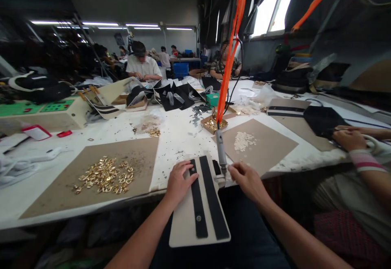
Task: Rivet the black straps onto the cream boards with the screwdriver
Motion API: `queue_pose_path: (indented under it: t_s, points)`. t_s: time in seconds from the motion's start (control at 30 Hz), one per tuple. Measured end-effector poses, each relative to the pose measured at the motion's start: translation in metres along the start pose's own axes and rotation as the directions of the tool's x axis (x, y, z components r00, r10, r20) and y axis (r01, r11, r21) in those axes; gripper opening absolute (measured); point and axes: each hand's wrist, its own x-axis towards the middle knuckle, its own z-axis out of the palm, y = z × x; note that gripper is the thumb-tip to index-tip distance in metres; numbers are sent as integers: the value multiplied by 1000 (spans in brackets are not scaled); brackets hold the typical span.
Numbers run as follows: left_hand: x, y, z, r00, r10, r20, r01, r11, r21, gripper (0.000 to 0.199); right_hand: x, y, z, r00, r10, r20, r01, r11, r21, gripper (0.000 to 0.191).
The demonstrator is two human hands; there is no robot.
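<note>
Our left hand lies over the left edge of a cream panel, its fingers loosely curved and the thumb spread apart from them, the tips reaching onto the nearer of two dark strips; it is not closed round anything. The panel sits in front of us with its upper part at the table edge and its lower part over our lap. Along it run the left dark strip, which bears a round metal stud near its lower end, and the right dark strip. Our right hand is just beside the lower end of a grey power screwdriver, thumb and forefinger drawn together; we cannot tell whether they pinch a small part or touch the tool. The screwdriver hangs upright, slightly tilted, below an orange strap, near the panel's upper right corner. To our left, gold metal fittings lie heaped on a brown cardboard sheet; to our right, small pale discs lie on a second cardboard sheet. Between them, farther back, an open box holds more gold pieces. At far right, a co-worker's hand is at a black piece.
</note>
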Motion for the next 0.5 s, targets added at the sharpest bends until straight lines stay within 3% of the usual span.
queue_pose_path:
  t_s: [0.03, 0.1, 0.17, 0.27, 0.33, 0.43, 0.5]
  points:
    - [-1, 1, 0, 1000, -9, -5, 9, 1000, 1, 26, -18, 4, 6, 987, 92, 132, -104, 991, 84, 43]
    - [-3, 2, 1, 1000, -25, -7, 25, 1000, -3, 26, -50, 9, 22, 897, 203, 392, -318, 914, 254, 50]
    - [-4, 4, 2, 999, -35, -6, 35, 999, -14, 28, -69, 6, 37, 828, 180, 531, -443, 791, 422, 48]
    - [-2, 11, -1, 999, -46, -23, 46, 998, -35, 31, -69, -8, 56, 844, 56, 534, -430, 667, 608, 33]
    - [0, 16, -10, 995, -89, -54, 86, 995, -47, 38, -56, -19, 61, 856, -4, 516, -373, 686, 624, 24]
    - [1, 15, -30, 926, -356, -130, 342, 932, -117, 52, -34, -38, 56, 867, -48, 496, -290, 760, 581, 19]
    - [-2, 9, -41, 851, -491, -185, 462, 868, -181, 57, -26, -51, 41, 873, -67, 484, -255, 783, 568, 17]
